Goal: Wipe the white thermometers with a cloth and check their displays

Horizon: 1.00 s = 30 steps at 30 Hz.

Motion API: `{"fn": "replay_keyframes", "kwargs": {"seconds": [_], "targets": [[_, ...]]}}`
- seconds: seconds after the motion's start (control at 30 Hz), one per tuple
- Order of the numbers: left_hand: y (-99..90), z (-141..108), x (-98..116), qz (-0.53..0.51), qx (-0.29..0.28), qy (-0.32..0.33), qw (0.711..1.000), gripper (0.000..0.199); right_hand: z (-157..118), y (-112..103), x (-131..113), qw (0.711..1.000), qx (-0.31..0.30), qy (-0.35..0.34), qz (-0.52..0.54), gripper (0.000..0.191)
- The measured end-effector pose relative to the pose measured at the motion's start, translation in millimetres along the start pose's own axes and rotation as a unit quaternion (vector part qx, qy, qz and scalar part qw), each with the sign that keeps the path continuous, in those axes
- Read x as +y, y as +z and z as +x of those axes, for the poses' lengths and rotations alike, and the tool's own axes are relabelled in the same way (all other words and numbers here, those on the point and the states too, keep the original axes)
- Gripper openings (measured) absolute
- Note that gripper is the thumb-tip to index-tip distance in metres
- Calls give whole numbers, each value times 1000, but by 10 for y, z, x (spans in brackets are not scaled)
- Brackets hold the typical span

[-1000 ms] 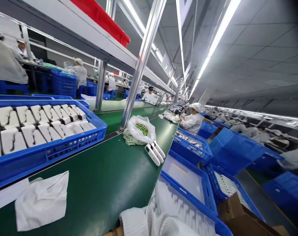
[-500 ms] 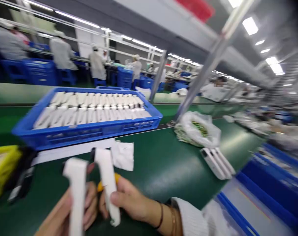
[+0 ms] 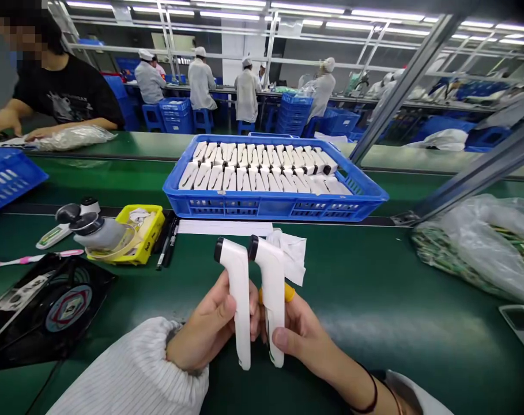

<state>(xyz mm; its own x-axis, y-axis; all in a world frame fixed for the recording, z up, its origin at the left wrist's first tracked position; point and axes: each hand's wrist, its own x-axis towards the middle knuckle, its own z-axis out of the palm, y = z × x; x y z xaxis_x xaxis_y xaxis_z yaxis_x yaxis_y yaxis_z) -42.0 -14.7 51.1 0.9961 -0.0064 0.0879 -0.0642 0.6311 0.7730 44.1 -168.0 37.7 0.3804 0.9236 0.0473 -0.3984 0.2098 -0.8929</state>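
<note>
1. Left hand pinches the left handset, white with a black tip, mid-handle, thumb on the near face; the low grip seems to leave its head uncovered.
2. Right hand pinches the right handset likewise. A yellow finger cover on one finger, perhaps for grip or protection.
3. Both handsets stand near upright over the green bench, black tips leftward; side by side, they probably fall in one line of sight.
4. Off left: black fan, lying flat.
5. Beyond the hands: white cloth, pens, yellow tray, likely placed for a short reach. Plastic bag well apart, right.
6. Blue crate: similar white pieces in two rows, presumably packed close to save room.
7. Far side, left: person in a black top.
</note>
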Motion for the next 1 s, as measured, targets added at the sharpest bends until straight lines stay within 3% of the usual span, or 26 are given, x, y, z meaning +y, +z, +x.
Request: {"fn": "replay_keyframes", "kwargs": {"seconds": [0.17, 0.37, 0.5, 0.63, 0.83, 1.0], "targets": [[-31, -7, -42, 10, 4, 5, 1000, 32, 5, -13, 26, 1000, -10, -7, 9, 40], [-59, -21, -41, 17, 42, -41, 998, 51, 37, -31, 33, 998, -28, 5, 49, 39], [-53, -30, -23, 20, 51, -58, 997, 42, 63, -9, 25, 997, -24, 14, 67, 37], [-1, -16, 19, 13, 71, -84, 994, 47, 70, -2, 23, 998, -10, 21, 51, 40], [-25, -1, 41, -76, 85, -39, 993, 31, 69, -17, -30, 998, 48, -16, 42, 33], [-73, -4, 34, -78, 74, -33, 994, 37, 63, -9, -89, 998, 46, -1, 38, 28]]}}
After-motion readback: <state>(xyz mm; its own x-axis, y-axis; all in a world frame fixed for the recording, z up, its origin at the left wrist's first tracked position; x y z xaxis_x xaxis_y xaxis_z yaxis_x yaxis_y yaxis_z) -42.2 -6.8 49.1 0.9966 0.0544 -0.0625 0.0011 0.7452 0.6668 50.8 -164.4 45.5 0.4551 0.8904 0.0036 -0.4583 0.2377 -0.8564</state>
